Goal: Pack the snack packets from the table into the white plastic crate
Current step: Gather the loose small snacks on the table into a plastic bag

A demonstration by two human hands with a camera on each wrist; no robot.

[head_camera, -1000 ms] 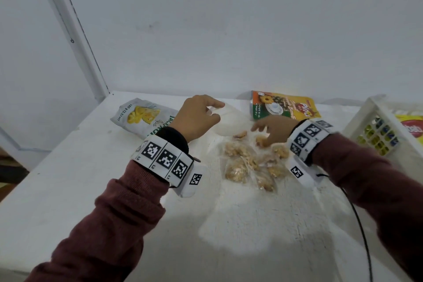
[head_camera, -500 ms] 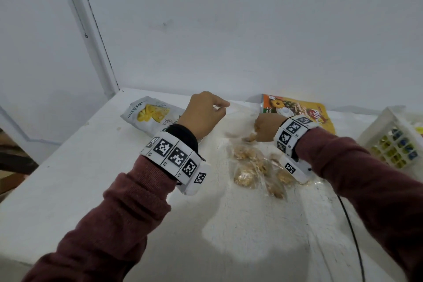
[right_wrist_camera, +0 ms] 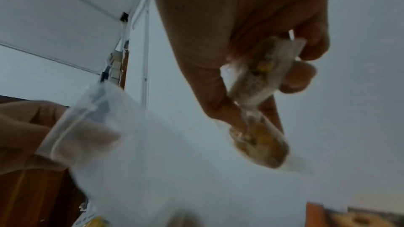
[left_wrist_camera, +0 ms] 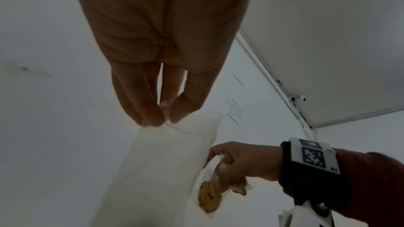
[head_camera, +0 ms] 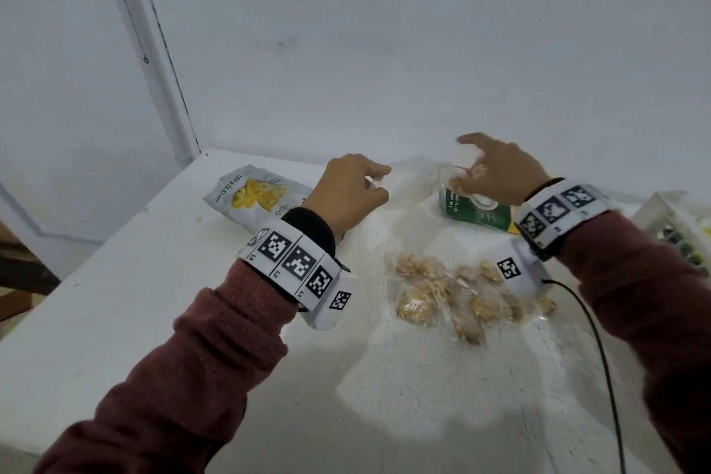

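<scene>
Left hand (head_camera: 348, 194) pinches my clear bag (left_wrist_camera: 166, 158) open by its rim, I think so my right hand (head_camera: 500, 173), gripping small packets (right_wrist_camera: 258, 103) beside it, can drop them in.

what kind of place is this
Probably a plain room set up for recording a packing task, not a shop: a bare white table against blank walls, snack packets, and a white plastic crate.

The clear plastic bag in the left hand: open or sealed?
Open, as far as shows: the left hand pinches one edge of the clear plastic bag, whose mouth gapes in the right wrist view.
</scene>
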